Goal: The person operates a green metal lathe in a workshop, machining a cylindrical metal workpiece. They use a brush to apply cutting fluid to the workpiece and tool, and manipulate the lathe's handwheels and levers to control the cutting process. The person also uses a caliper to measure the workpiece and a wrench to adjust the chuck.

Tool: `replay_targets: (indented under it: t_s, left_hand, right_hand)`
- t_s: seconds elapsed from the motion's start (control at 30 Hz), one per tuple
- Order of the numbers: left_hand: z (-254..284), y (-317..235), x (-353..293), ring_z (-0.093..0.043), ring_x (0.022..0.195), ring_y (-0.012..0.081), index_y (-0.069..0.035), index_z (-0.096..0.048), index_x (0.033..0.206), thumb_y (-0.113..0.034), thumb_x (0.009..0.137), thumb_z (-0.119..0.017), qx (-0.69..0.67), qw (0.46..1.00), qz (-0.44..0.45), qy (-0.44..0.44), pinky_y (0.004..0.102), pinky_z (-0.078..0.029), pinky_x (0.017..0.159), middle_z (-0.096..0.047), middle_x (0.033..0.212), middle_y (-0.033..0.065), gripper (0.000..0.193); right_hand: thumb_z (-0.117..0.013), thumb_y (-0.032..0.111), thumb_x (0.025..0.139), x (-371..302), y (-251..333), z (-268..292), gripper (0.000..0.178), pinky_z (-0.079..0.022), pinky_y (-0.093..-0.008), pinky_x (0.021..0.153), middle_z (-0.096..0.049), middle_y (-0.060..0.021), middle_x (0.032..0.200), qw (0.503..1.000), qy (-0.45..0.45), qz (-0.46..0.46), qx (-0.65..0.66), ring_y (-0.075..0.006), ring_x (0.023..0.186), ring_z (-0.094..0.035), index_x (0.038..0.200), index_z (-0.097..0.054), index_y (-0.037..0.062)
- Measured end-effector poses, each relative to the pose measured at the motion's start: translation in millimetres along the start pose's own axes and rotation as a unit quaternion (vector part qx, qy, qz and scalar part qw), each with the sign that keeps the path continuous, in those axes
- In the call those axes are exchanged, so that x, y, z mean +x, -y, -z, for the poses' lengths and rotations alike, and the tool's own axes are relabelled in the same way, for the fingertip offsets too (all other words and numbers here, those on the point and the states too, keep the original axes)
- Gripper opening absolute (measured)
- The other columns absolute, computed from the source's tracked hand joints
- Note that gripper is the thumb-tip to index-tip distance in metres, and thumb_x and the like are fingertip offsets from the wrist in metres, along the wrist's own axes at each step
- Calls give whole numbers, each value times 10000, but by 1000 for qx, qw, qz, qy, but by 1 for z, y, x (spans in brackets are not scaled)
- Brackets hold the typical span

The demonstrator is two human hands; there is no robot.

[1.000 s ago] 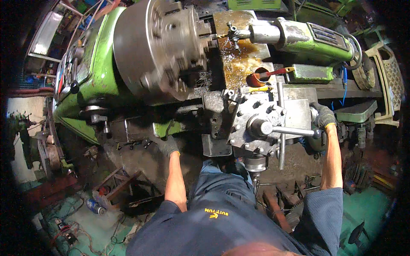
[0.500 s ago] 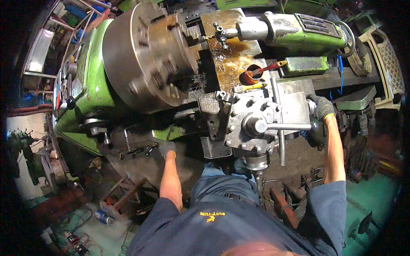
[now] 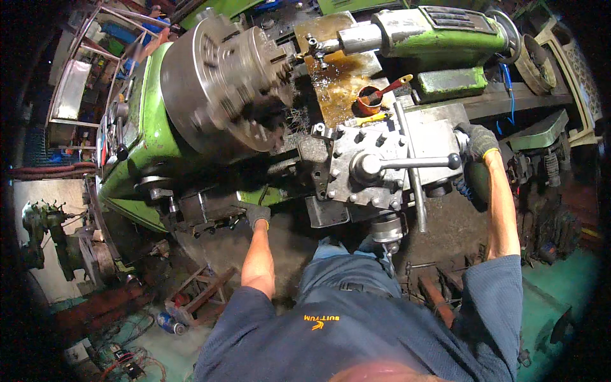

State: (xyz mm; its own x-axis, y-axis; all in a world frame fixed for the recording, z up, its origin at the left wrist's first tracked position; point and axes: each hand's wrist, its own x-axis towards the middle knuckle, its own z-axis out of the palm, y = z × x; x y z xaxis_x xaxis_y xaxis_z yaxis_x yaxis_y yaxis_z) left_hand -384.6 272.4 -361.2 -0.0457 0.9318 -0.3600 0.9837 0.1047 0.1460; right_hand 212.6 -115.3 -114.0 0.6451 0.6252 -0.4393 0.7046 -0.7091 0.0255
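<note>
My right hand (image 3: pixel 482 142), in a dark knit glove with a yellow cuff, is closed on a round metal handle (image 3: pixel 463 138) at the right end of the lathe's slide. Down at the front of the lathe, my gloved left hand (image 3: pixel 258 215) is closed near a thin lever (image 3: pixel 263 193); its fingers are partly hidden. Between my hands stands the square tool post (image 3: pixel 366 167), studded with bolts and topped by a ball-ended clamp lever (image 3: pixel 420 163). To its upper left is the big chuck (image 3: pixel 223 83), blurred by spinning, with a metal workpiece (image 3: pixel 273 60) in it.
Behind the tool post, a brush (image 3: pixel 389 88) stands in a red pot (image 3: pixel 369 97) on an oily, chip-strewn plate (image 3: pixel 332 79). The green tailstock (image 3: pixel 439 41) is at the back right. A long bar (image 3: pixel 412 172) lies across the slide. Metal frames (image 3: pixel 203 290) stand low left.
The view has shifted, so the tool post sits higher and further left in the picture. The chuck is blurred in both frames. Both hands keep their places on the lathe.
</note>
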Motion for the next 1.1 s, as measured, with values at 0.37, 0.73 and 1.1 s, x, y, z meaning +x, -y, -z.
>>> replay_targets:
  t_s: [0.37, 0.73, 1.1]
  left_hand:
    - [31, -16, -30, -640, 1138, 431, 59, -622, 1188, -209, 756, -697, 45, 999, -10, 8, 468, -528, 936, -648, 1218, 319, 513]
    - [8, 7, -4, -662, 1109, 426, 43, -675, 1141, -310, 810, -696, 65, 996, -45, -39, 482, -532, 939, -680, 1171, 298, 485]
    - [17, 0, -9, -645, 1125, 440, 69, -546, 1270, -243, 784, -723, 94, 995, -24, 25, 471, -524, 944, -657, 1198, 311, 604]
  right_hand:
    - [-700, 285, 813, 1, 4, -5, 498, -548, -505, 872, -718, -194, 1089, 998, -40, -8, -48, -390, 1035, -686, 1291, -603, 183]
    - [-727, 351, 788, -3, 1, -6, 460, -551, -487, 868, -727, -196, 1056, 997, -69, 2, -31, -382, 1001, -697, 1204, -672, 165]
    - [-732, 349, 798, -2, 1, -10, 432, -546, -475, 898, -728, -172, 1081, 997, -72, 4, -25, -370, 1037, -691, 1182, -685, 155]
